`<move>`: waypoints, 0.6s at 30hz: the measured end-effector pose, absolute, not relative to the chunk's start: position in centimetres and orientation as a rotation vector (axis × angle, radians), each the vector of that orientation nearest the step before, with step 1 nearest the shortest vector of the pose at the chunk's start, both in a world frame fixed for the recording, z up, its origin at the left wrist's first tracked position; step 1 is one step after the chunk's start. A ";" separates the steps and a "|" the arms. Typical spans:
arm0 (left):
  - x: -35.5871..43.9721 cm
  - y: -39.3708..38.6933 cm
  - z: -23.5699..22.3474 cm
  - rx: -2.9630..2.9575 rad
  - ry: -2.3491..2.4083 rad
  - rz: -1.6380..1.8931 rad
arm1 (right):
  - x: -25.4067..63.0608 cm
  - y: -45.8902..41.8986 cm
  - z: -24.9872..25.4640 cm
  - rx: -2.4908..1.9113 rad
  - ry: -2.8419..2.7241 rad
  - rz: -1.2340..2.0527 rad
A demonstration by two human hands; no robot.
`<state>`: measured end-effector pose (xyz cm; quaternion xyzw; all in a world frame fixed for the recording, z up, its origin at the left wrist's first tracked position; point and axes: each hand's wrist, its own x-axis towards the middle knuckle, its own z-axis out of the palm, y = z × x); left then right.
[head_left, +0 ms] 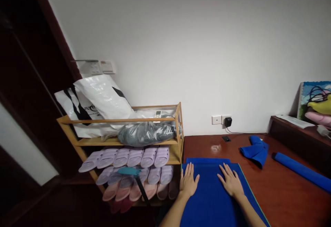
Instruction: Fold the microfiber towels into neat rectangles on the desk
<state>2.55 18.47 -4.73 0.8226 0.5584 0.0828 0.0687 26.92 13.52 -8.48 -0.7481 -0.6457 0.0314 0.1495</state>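
A blue cloth with a thin green edge lies spread over the front of the reddish-brown wooden tabletop. Flat on its left side rests my left hand, fingers stretched out. My right hand presses on the cloth's right side with its fingers spread. Both palms face down and neither hand grips anything. Beyond the fingertips, another strip of blue fabric shows past the cloth's far edge. To the right lie a crumpled blue cloth and a rolled blue cloth.
Left of the table stands a wooden shoe rack with several slippers, white bags and a dark plastic-wrapped bundle. A black plug sits in the wall socket. A raised dark shelf edges the table's right.
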 end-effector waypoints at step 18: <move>2.2 7.1 -5.8 2.559 1.649 0.413 | 26.4 3.3 -9.4 -2.152 -1.857 -0.031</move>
